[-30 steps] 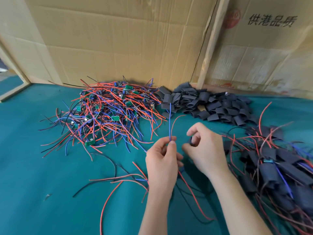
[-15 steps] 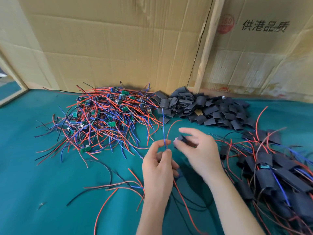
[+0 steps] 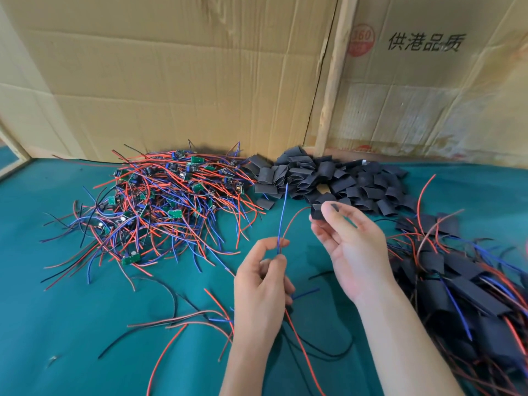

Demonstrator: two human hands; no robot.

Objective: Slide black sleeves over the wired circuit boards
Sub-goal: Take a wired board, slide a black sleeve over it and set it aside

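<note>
Left hand (image 3: 261, 284) pinches blue and red wire ends (image 3: 281, 224) upright; right hand (image 3: 353, 247) pinches one black sleeve (image 3: 317, 210) just beside them, not yet threaded on. Sleeved boards (image 3: 468, 287) are heaped at the table's (image 3: 71, 324) right edge. A big tangle of bare wired boards (image 3: 160, 207) and loose sleeves (image 3: 328, 178) along the back edge remain, so plenty is left.

The cardboard sheet (image 3: 428, 90) standing at the back right bears four black printed characters, "供港品质" (image 3: 423, 42). Just left of those characters on the same sheet is a round red stamp (image 3: 361, 40) reading "360"; the smaller red print beneath that number is too blurred to read.
</note>
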